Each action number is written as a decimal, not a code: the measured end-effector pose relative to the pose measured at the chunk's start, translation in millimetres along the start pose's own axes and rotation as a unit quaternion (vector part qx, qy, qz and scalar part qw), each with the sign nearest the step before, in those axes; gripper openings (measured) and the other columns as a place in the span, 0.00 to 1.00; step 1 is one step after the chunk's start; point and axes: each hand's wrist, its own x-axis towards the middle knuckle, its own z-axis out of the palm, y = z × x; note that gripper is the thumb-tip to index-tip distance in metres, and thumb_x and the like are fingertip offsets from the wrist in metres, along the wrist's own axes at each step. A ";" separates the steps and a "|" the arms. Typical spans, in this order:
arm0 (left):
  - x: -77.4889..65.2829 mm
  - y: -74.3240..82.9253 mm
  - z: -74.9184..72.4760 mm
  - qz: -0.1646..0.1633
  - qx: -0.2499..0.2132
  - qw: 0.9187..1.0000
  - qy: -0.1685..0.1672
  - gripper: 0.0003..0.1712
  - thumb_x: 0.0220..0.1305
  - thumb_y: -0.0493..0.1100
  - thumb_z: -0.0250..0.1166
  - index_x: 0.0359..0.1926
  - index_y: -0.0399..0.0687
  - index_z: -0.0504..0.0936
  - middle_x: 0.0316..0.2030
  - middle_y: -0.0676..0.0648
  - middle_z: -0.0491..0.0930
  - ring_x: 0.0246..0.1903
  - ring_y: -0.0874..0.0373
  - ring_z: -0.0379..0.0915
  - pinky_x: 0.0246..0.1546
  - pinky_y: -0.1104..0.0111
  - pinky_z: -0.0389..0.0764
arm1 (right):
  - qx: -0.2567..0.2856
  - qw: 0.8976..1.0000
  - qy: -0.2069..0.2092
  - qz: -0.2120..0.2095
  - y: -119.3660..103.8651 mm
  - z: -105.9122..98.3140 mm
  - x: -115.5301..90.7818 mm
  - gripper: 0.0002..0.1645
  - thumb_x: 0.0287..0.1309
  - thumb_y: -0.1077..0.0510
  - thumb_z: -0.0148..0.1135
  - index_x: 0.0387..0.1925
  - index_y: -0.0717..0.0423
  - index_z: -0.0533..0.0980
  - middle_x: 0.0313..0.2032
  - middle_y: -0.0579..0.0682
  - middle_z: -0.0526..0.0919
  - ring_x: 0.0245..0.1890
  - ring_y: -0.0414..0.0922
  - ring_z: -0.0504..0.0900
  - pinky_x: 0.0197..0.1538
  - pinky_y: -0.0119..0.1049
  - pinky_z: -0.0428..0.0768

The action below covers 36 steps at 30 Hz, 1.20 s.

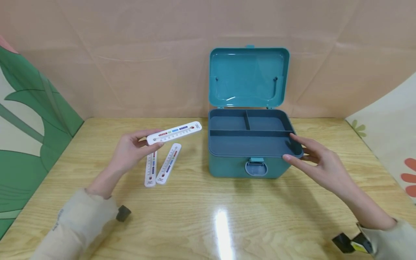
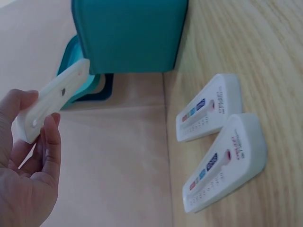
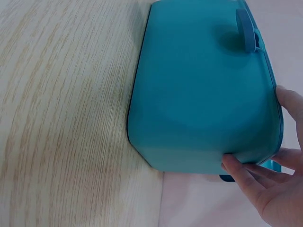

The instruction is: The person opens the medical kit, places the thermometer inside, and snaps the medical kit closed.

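My left hand (image 1: pixel 131 146) pinches a white thermometer (image 1: pixel 174 132) between thumb and fingers, raised over the table and tilted up toward the right. Below it two more white thermometers lie on the wood: one thermometer (image 1: pixel 151 169) points straight away from me, and the other thermometer (image 1: pixel 168 164) slants beside it. A teal storage box (image 1: pixel 227 167) stands to the right with its lid (image 1: pixel 248 76) up. My right hand (image 1: pixel 320 162) holds the box's right front corner, thumb at the front rim, index fingertip on the right rim, other fingers against the side.
Inside the box sits a dark blue divided tray (image 1: pixel 227 144) with three bare compartments. A latch (image 1: pixel 256 167) hangs at the box's front. The wooden table (image 1: pixel 182 216) meets a pinkish backdrop (image 1: pixel 146 72) behind; printed panels (image 1: pixel 22 144) flank both sides.
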 end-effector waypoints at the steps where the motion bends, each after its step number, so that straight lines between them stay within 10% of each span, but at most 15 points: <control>1: 0.4 0.6 -0.3 0.005 0.000 1.000 0.001 0.25 0.58 0.38 0.69 0.57 0.37 0.78 0.56 0.38 0.76 0.39 0.66 0.80 0.34 0.77 0.80 | 0.000 1.000 0.000 0.000 0.1 0.1 0.0 0.40 0.59 0.50 0.65 0.71 0.44 0.61 0.65 0.65 0.66 0.50 0.61 0.78 0.39 0.10 0.71; 7: 2.5 3.6 -0.1 0.047 0.004 0.999 0.001 0.24 0.58 0.37 0.69 0.56 0.36 0.78 0.55 0.42 0.78 0.44 0.64 0.78 0.42 0.75 0.81 | 0.000 1.000 0.002 -0.004 0.6 0.6 -0.1 0.40 0.59 0.51 0.65 0.70 0.44 0.62 0.65 0.65 0.67 0.48 0.57 0.79 0.39 0.10 0.72; 15: 3.4 12.7 0.2 0.083 -0.006 0.997 -0.001 0.20 0.57 0.35 0.69 0.53 0.39 0.81 0.53 0.47 0.81 0.44 0.62 0.78 0.41 0.76 0.80 | 0.009 1.000 0.001 -0.007 -0.1 0.8 -0.1 0.39 0.59 0.51 0.66 0.70 0.45 0.62 0.65 0.66 0.66 0.42 0.13 0.68 0.40 0.10 0.71; 29: 6.4 27.6 7.7 0.090 -0.004 0.996 -0.021 0.22 0.56 0.35 0.70 0.54 0.37 0.80 0.53 0.45 0.80 0.42 0.60 0.79 0.39 0.75 0.80 | 0.007 1.000 0.002 -0.008 1.4 1.7 1.0 0.39 0.59 0.51 0.66 0.70 0.44 0.62 0.65 0.65 0.67 0.41 0.13 0.68 0.39 0.11 0.72; 36: 9.4 32.7 14.3 0.099 -0.008 0.994 -0.034 0.24 0.55 0.34 0.71 0.54 0.37 0.80 0.55 0.42 0.78 0.44 0.60 0.78 0.40 0.75 0.80 | 0.005 1.000 0.003 -0.010 2.9 2.1 -0.4 0.39 0.59 0.52 0.66 0.70 0.44 0.62 0.65 0.65 0.67 0.48 0.41 0.80 0.41 0.10 0.71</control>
